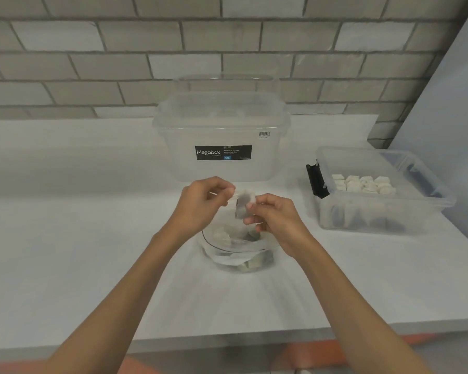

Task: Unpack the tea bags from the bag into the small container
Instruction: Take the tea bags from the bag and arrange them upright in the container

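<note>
Head view: one tea bag (243, 205) is held up between both hands, just above the open bag (238, 251) that lies on the table (65, 238). It is pinched at its right edge by the curled fingers of the right hand (277, 220), while its upper left corner, or perhaps its string, is nipped by the left hand (203, 203); which of the two cannot be told through the blur. Such a two-handed hold is probably used so that the tea bag can be freed or straightened before it is carried off. More tea bags are seen inside the bag, so the unpacking is judged unfinished. The small container (416, 215) is set well to the right, lid off, so that it can be reached by the right hand; a row of pale tea bags (362, 184) is already packed in it. A large lidded box (179, 160) is placed behind the hands, out of their path.
</note>
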Available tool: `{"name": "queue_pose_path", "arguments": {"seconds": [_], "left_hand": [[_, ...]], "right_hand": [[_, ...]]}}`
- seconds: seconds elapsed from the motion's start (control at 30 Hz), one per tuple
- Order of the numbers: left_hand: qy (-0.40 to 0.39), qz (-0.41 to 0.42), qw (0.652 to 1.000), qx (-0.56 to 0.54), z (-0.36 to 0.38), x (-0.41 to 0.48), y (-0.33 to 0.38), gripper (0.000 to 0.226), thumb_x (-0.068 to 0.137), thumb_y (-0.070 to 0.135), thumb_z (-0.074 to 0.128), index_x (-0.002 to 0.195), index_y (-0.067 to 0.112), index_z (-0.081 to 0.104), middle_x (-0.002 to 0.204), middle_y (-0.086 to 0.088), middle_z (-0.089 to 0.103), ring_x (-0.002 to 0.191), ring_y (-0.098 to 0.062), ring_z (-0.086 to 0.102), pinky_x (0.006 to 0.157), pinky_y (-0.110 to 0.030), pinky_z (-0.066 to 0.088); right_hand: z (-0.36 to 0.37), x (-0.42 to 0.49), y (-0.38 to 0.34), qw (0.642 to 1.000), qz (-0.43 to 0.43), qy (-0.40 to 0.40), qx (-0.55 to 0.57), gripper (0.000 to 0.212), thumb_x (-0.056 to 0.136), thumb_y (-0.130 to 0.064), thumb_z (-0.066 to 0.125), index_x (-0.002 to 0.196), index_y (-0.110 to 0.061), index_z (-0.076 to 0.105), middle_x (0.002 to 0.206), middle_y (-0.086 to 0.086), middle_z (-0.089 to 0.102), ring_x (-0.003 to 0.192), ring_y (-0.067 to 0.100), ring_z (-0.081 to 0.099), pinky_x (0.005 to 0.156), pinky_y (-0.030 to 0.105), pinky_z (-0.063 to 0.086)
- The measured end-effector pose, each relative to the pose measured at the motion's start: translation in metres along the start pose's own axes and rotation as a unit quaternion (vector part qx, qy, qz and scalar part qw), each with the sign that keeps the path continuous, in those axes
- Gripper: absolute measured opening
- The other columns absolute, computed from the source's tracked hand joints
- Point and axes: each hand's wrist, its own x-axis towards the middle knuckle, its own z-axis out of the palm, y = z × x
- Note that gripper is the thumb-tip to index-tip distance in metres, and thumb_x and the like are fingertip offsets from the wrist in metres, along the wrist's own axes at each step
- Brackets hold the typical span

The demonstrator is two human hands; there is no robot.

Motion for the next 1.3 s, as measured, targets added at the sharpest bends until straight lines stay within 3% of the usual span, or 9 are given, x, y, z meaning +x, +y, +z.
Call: {"name": "queue_pose_path", "arguments": {"seconds": [0.13, 0.3, 0.43, 0.6, 0.73, 0.83, 1.03, 1.17, 1.3], "left_hand": [[-0.007, 0.043, 0.999, 0.011, -0.005, 0.001, 0.016, 0.01, 0.086, 0.035, 0.069, 0.089, 0.026, 0.073, 0.083, 0.017, 0.07, 0.073, 0.005, 0.063, 0.065, -0.003, 0.042], [-0.003, 0.064, 0.996, 0.068, -0.011, 0.004, 0.017, 0.007, 0.084, 0.028, 0.071, 0.077, 0.028, 0.072, 0.081, 0.012, 0.071, 0.076, -0.007, 0.065, 0.067, -0.007, 0.043], [0.023, 0.064, 0.99, 0.119, -0.021, 0.006, 0.01, 0.004, 0.082, 0.028, 0.073, 0.079, 0.027, 0.075, 0.088, 0.006, 0.069, 0.077, -0.007, 0.062, 0.075, -0.026, 0.049], [0.031, 0.044, 0.992, 0.117, -0.032, 0.002, 0.005, 0.003, 0.081, 0.029, 0.075, 0.08, 0.027, 0.076, 0.088, 0.007, 0.068, 0.077, -0.008, 0.06, 0.075, -0.031, 0.049], [0.04, 0.03, 0.992, 0.113, -0.037, -0.002, 0.003, 0.004, 0.082, 0.029, 0.074, 0.08, 0.027, 0.076, 0.089, 0.007, 0.068, 0.077, -0.006, 0.059, 0.074, -0.03, 0.047], [0.042, 0.025, 0.992, 0.113, -0.04, -0.005, 0.001, 0.008, 0.084, 0.029, 0.072, 0.077, 0.031, 0.073, 0.085, 0.01, 0.068, 0.073, -0.002, 0.058, 0.067, -0.023, 0.043], [0.033, 0.015, 0.995, 0.092, -0.043, -0.008, -0.002, 0.009, 0.089, 0.023, 0.067, 0.081, 0.025, 0.073, 0.074, 0.014, 0.068, 0.072, 0.001, 0.061, 0.061, -0.009, 0.039], [0.026, 0.011, 0.997, 0.074, -0.041, -0.006, 0.002, 0.011, 0.09, 0.016, 0.062, 0.085, 0.025, 0.066, 0.074, 0.005, 0.07, 0.073, -0.009, 0.063, 0.057, -0.017, 0.041], [-0.009, 0.02, 0.996, 0.086, -0.033, -0.005, 0.01, 0.023, 0.091, 0.008, 0.053, 0.079, 0.026, 0.063, 0.078, 0.003, 0.068, 0.073, -0.013, 0.063, 0.056, -0.017, 0.042]], "right_hand": [[0.006, -0.005, -0.001, 0.999, -0.027, 0.009, 0.038, 0.007, 0.086, -0.012, 0.069, 0.091, -0.008, 0.066, 0.084, 0.009, 0.072, 0.061, 0.014, 0.065, 0.052, 0.023, 0.044], [0.011, -0.002, -0.002, 0.998, -0.061, 0.016, 0.024, 0.01, 0.083, -0.014, 0.074, 0.091, -0.01, 0.07, 0.086, 0.009, 0.07, 0.061, 0.014, 0.063, 0.051, 0.022, 0.044], [0.014, 0.005, 0.003, 0.986, -0.056, 0.019, -0.154, 0.01, 0.085, -0.012, 0.068, 0.095, -0.01, 0.07, 0.086, 0.004, 0.069, 0.06, 0.015, 0.065, 0.047, 0.022, 0.047], [0.03, 0.012, 0.015, 0.919, -0.039, -0.063, -0.387, 0.013, 0.084, -0.008, 0.061, 0.088, -0.004, 0.073, 0.075, -0.001, 0.065, 0.061, 0.003, 0.055, 0.052, 0.007, 0.04], [0.038, 0.015, 0.022, 0.894, -0.027, -0.087, -0.439, 0.014, 0.081, -0.015, 0.07, 0.091, -0.006, 0.071, 0.093, 0.003, 0.065, 0.08, 0.014, 0.057, 0.071, 0.019, 0.044], [0.037, 0.017, 0.023, 0.893, -0.029, -0.084, -0.442, 0.013, 0.08, -0.015, 0.072, 0.091, -0.008, 0.07, 0.091, 0.0, 0.06, 0.081, 0.015, 0.057, 0.07, 0.02, 0.044], [0.016, 0.015, -0.005, 0.908, -0.044, -0.045, -0.414, 0.004, 0.081, -0.009, 0.067, 0.078, -0.013, 0.065, 0.067, 0.005, 0.065, 0.057, 0.014, 0.06, 0.047, 0.012, 0.04], [-0.009, 0.01, -0.031, 0.924, -0.072, -0.022, -0.374, 0.004, 0.083, -0.011, 0.065, 0.081, -0.014, 0.067, 0.073, 0.009, 0.071, 0.056, 0.012, 0.063, 0.043, 0.005, 0.036], [-0.025, 0.003, -0.058, 0.935, -0.08, -0.021, -0.345, 0.003, 0.084, -0.013, 0.067, 0.084, -0.014, 0.07, 0.066, 0.001, 0.066, 0.054, 0.009, 0.059, 0.044, 0.013, 0.04]]}}
